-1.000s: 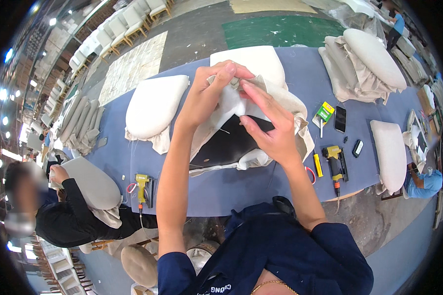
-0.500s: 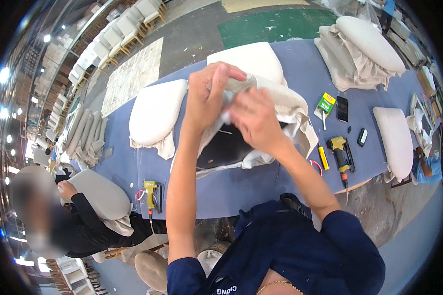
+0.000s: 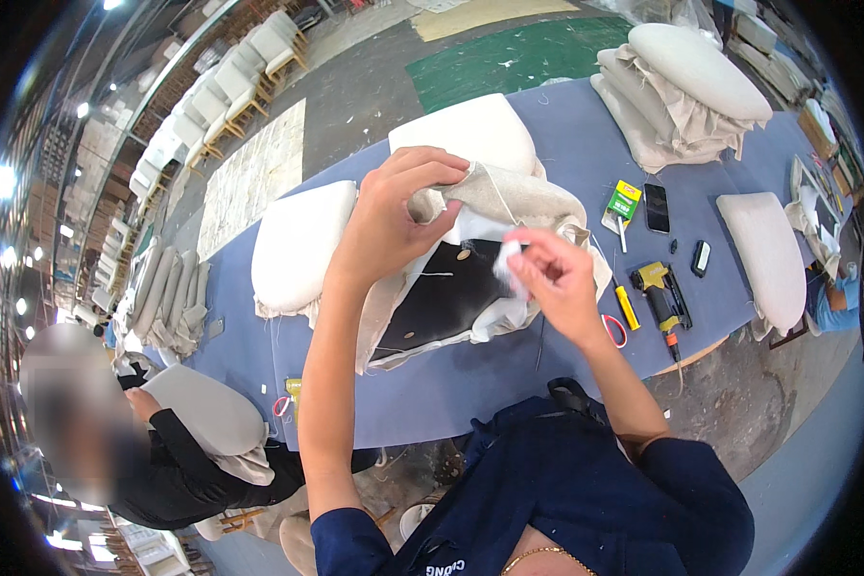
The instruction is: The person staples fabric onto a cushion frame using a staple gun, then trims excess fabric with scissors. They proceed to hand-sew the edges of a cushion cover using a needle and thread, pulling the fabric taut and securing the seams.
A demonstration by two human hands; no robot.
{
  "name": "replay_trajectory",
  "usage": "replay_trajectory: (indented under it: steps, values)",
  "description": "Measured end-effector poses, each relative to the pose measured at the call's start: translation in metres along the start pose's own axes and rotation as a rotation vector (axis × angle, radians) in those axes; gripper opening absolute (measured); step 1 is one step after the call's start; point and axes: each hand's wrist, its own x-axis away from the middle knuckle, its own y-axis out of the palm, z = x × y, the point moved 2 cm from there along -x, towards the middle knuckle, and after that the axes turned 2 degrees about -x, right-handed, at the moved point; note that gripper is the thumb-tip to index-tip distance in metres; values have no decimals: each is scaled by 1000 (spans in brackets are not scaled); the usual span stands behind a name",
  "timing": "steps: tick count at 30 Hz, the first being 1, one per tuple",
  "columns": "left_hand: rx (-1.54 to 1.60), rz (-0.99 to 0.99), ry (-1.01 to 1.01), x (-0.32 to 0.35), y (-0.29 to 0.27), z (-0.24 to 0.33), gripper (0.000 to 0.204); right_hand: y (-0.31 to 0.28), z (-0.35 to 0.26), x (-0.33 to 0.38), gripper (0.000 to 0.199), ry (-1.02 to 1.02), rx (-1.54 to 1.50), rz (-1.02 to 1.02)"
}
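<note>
In front of me a seat cushion lies upside down, its black base (image 3: 442, 309) framed by loose beige fabric (image 3: 538, 200) and white lining. My left hand (image 3: 394, 211) curls over the fabric's far left edge, fingers and thumb closed around a fold of it. Over the right part of the base, my right hand (image 3: 562, 280) pinches a small tuft of white wadding (image 3: 505, 264). White padded cushions lie close by, one to the left (image 3: 307, 240) and another beyond the work (image 3: 475, 134).
On the right lie a yellow staple gun (image 3: 659, 293), a yellow-handled tool (image 3: 626, 307), red-handled scissors (image 3: 613, 332), a phone (image 3: 656, 208) and a green-yellow box (image 3: 624, 200). Stacked cushions (image 3: 686, 96) stand far right. At left a co-worker's hand (image 3: 142, 403) touches a grey cushion (image 3: 206, 408).
My right hand has drawn away from my left, down and right, with white wadding now showing in its fingers. The left hand still grips the fabric. The view has shifted slightly.
</note>
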Motion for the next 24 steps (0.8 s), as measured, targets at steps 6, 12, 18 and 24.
replay_trajectory:
  steps: [6, 12, 18, 24]
  values:
    - [-30, -42, -14, -6, 1, 1, 23, 17, -26, -33, 20, -293, -110, 120]
    - [126, 38, -58, -4, 8, -4, 21, 36, -10, -30, 24, -433, -116, 166]
    - [130, 0, -41, -2, 7, 2, 22, 44, -3, -41, 13, -516, 105, 396]
    - [-25, -98, -95, 0, 10, 18, 23, 31, 2, -41, 17, -579, 358, 344]
